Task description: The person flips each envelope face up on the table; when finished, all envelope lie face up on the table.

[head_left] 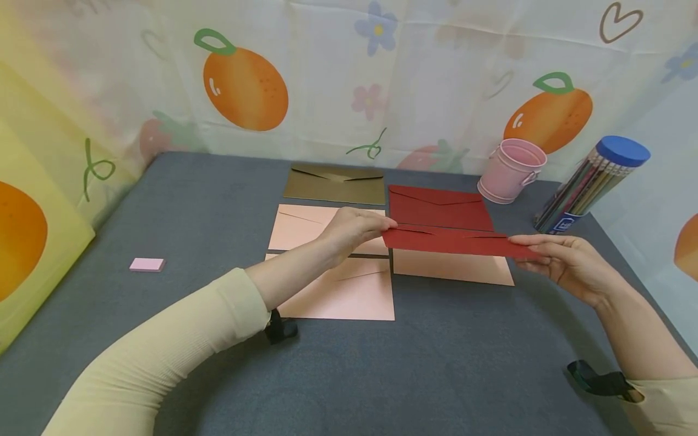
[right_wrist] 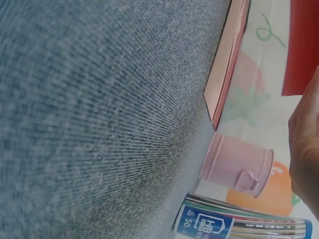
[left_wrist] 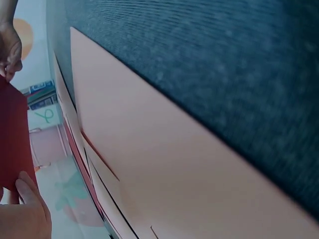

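Observation:
Both hands hold a red envelope [head_left: 447, 241] level above the table. My left hand [head_left: 354, 232] pinches its left end; my right hand [head_left: 572, 266] pinches its right end, fingers partly hidden beneath. Under it, a pink envelope [head_left: 452, 267] lies partly covered, and another red envelope [head_left: 440, 209] lies flat just behind. To the left lie two more pink envelopes, a front one [head_left: 354, 298] and a rear one [head_left: 297, 229] partly behind my left hand. A gold-brown envelope [head_left: 334, 186] lies at the back of that column. The held envelope also shows in the left wrist view.
A pink bucket [head_left: 509, 172] stands at the back right. Beside it a tilted clear tube of pencils [head_left: 589, 184] has a blue lid. A small pink block [head_left: 147, 264] lies at left on the grey table [head_left: 382, 375]. A fruit-print curtain [head_left: 327, 79] hangs behind.

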Tool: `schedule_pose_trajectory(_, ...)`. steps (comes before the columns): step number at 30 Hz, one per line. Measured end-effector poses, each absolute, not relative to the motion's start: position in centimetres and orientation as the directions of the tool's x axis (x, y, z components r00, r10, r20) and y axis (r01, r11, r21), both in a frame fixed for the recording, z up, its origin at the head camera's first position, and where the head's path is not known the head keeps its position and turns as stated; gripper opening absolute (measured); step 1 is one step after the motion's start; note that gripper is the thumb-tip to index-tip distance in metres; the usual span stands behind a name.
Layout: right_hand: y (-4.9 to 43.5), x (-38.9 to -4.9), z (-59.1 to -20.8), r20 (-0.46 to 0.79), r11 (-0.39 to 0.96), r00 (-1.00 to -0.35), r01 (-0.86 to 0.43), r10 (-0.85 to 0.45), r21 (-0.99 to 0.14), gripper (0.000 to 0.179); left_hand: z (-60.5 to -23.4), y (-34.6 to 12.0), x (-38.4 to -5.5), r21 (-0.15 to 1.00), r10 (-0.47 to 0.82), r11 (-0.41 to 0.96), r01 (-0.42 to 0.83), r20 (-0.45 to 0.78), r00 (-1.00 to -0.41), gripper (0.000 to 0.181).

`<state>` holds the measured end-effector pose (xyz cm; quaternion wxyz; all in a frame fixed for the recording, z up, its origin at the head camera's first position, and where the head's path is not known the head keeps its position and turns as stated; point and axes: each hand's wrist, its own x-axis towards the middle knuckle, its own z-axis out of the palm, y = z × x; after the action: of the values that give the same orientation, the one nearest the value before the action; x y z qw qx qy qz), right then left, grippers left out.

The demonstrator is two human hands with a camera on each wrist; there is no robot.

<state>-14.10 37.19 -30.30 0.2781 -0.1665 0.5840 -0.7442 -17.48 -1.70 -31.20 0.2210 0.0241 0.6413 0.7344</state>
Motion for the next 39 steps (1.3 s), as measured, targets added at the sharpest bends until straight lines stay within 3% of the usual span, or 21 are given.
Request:
schedule_pose_trajectory(5,37.4,-14.1,-30.3,-0.131,-0.096,-0.789,0.233,-0.601,-0.968,0.046,-31.5,-1.7,-17.3,0.966,0.348,0.127,-0.226,-0.257,-0.902,0.035)
schedule_pose_trajectory(9,37.9,-14.0,-30.5,-0.199,0.056,-0.783,0.206,-0.589,-0.977,0.042,-31.9,-1.6,-17.4,0.959,0.350,0.209,-0.191,-0.256,-0.901,0.041)
schedule_pose_trajectory(13,38.5,-13.8,-30.5,-0.325,0.235,-0.757,0.229,-0.567,-0.945,0.028,-32.4,-1.3,-17.2,0.952,0.380,0.267,-0.148,-0.246,-0.892,0.044)
schedule_pose_trajectory(17,38.7,-13.5,-30.2,-0.437,0.357,-0.707,0.272,-0.555,-0.894,0.050,-32.9,-0.7,-16.8,0.938,0.391,0.336,-0.089,-0.225,-0.893,0.044)
schedule_pose_trajectory(21,38.8,-13.2,-30.2,-0.470,0.414,-0.663,0.255,-0.583,-0.874,0.068,-33.2,0.0,-16.5,0.914,0.385,0.400,-0.065,-0.232,-0.893,0.041)
schedule_pose_trajectory(28,39.7,-13.1,-30.4,-0.531,0.489,-0.643,0.266,-0.552,-0.831,0.048,-33.3,1.3,-16.2,0.872,0.435,0.489,0.015,-0.228,-0.871,0.033)
schedule_pose_trajectory(34,40.4,-13.2,-31.0,-0.556,0.487,-0.624,0.301,-0.550,-0.820,0.045,-33.7,1.9,-15.8,0.794,0.527,0.566,0.224,-0.138,-0.839,0.030)
schedule_pose_trajectory(39,40.2,-13.1,-31.9,-0.566,0.500,-0.608,0.299,-0.557,-0.813,0.045,-34.1,1.9,-15.5,0.743,0.588,0.584,0.327,-0.109,-0.802,0.025)
